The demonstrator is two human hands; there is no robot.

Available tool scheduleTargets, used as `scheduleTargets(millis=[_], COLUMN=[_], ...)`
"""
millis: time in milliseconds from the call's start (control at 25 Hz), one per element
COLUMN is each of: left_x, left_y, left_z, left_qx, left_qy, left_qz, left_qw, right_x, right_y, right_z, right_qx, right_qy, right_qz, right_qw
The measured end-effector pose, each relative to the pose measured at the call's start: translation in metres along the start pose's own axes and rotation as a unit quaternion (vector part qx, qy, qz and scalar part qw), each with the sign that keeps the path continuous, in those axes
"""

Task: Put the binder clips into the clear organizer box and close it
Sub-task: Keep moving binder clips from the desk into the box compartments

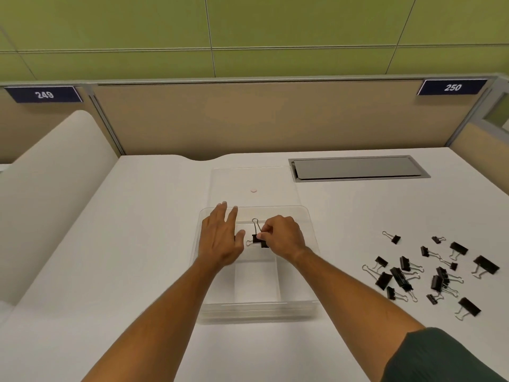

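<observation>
- We see a white desk (pixel 137 271) with a beige partition (pixel 248 119) at its 12 o'clock edge; the partition carries two dark number plates, 249 (pixel 44 94) at the left and 250 (pixel 452 87) at the right.
- A grey cable hatch (pixel 358 168) is set into the desk at about 1 o'clock from the clear organizer box (pixel 259 307).
- The box's lid (pixel 252 183) lies open and flat on the desk at 12 o'clock from the tray, with a small pinkish dot on it.
- A loose pile of black binder clips (pixel 429 268) is scattered on the desk at 3 o'clock, well apart from the box.
- Our two forearms cross over the tray and cover much of its left and right compartments, so we cannot tell what lies under them.
- The clear walls and dividers are faint against the white desk; the near middle compartment looks bare.
- Our left hand (pixel 220 238) rests with fingers straight and spread over the far left part of the tray, holding nothing that we can see.
- Our right hand (pixel 283 238) pinches a binder clip (pixel 257 237) by its wire handle, over the far middle compartment.
- A second wire loop shows just beside that clip; whether it belongs to another clip we cannot tell.
- A dark green sleeve (pixel 440 357) is cut off at 5 o'clock.
</observation>
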State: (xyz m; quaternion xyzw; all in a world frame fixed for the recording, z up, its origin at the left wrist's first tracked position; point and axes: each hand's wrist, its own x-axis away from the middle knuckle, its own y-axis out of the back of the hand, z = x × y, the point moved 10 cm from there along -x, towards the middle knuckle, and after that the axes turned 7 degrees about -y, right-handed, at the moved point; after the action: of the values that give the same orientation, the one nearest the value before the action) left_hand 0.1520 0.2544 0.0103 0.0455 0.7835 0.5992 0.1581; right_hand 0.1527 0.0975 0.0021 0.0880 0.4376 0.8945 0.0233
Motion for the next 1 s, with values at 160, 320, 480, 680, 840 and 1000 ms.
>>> scheduleTargets(millis=[160,320,480,680,840,1000], left_x=[0.007,0.007,0.005,0.004,0.004,0.004], left_y=[0.000,-0.008,-0.013,-0.016,-0.022,-0.031], left_z=[0.007,0.002,-0.014,-0.040,-0.065,-0.095], left_qx=[0.008,0.003,-0.005,-0.017,-0.016,-0.021], left_qy=[0.007,0.006,-0.013,-0.047,-0.077,-0.099], left_qz=[0.006,0.033,0.057,0.071,0.074,0.079], left_qw=[1.000,0.999,0.998,0.996,0.994,0.992], right_x=[0.001,0.007,0.017,0.031,0.043,0.058], right_y=[-0.009,0.007,0.021,0.028,0.039,0.058], right_z=[0.001,-0.003,-0.009,-0.034,-0.057,-0.081], right_qx=[0.031,0.022,0.067,0.148,0.169,0.172], right_qy=[0.003,0.012,0.039,0.018,-0.002,-0.014], right_qz=[0.013,-0.008,-0.037,-0.044,-0.059,-0.089], right_qw=[0.999,1.000,0.996,0.988,0.984,0.981])
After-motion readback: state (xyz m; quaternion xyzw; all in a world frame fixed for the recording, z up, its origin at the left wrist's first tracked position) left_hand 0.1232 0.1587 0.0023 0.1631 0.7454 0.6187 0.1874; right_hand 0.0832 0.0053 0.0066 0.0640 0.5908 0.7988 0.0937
